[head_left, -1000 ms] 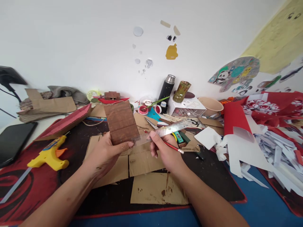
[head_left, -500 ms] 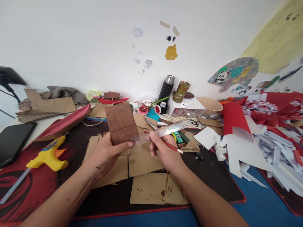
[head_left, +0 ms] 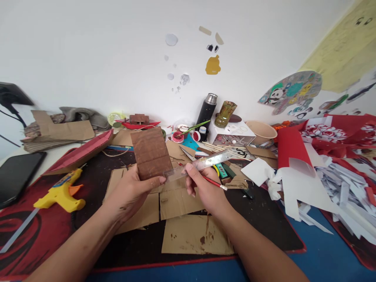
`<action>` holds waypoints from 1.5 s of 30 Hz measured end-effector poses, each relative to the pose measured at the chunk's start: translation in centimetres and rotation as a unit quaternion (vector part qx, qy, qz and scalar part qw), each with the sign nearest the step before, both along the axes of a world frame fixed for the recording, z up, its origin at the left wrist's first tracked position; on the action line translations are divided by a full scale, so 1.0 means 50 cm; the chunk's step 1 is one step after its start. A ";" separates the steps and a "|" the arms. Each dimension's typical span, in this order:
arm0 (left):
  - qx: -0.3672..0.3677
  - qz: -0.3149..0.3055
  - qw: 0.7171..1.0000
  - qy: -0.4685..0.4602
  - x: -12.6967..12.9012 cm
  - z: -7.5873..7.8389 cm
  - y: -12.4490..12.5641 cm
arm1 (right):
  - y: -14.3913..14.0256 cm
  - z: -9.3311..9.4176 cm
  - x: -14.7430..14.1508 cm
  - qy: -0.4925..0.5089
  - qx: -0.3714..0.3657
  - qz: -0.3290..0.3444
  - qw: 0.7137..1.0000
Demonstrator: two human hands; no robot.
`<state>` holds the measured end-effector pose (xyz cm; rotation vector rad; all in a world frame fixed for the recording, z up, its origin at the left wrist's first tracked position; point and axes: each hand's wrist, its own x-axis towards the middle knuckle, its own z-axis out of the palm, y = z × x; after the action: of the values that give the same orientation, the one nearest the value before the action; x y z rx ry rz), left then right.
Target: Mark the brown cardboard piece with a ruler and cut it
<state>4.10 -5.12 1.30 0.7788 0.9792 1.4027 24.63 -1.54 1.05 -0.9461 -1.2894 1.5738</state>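
My left hand (head_left: 132, 190) is closed on a brown-painted cardboard piece (head_left: 151, 152), thumb along its lower edge. In my right hand (head_left: 205, 190) is a clear plastic ruler (head_left: 210, 158), pinched between thumb and fingers. A red pencil (head_left: 214, 182) with a white end is also tucked in that hand. The ruler's left end meets the lower right corner of the brown piece, close to my left thumb. Below both hands lie flat cardboard sheets (head_left: 179, 203), and nearer to me a cardboard piece with brown stains (head_left: 190, 237).
To the left lie a yellow glue gun (head_left: 60, 194), a phone (head_left: 20, 178) and a pink-lined cardboard boat (head_left: 80, 152). Behind stand a black thermos (head_left: 206, 109), open paint jars (head_left: 177, 136) and scissors (head_left: 187, 154). White paper scraps (head_left: 343, 192) and red paper (head_left: 292, 147) fill the right side.
Almost nothing differs. Both hands keep their hold on the brown piece, ruler and pencil, and the view has shifted very slightly.
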 end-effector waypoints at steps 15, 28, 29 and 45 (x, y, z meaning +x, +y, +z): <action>0.008 -0.002 1.000 -0.028 0.005 0.001 0.001 | 0.000 0.002 -0.001 -0.001 -0.009 0.013 1.000; -0.013 0.020 0.999 -0.037 0.008 -0.001 -0.001 | 0.001 -0.002 -0.002 -0.009 -0.009 0.014 1.000; -0.014 0.022 0.999 -0.039 0.009 -0.001 -0.001 | 0.001 -0.003 -0.002 -0.009 -0.010 0.015 1.000; -0.018 0.019 0.999 -0.039 0.008 0.006 -0.003 | 0.000 0.004 -0.001 -0.014 -0.006 0.013 1.000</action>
<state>4.50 -5.29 1.62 0.6771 0.9599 1.4337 24.57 -1.54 1.26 -0.9654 -1.3170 1.5945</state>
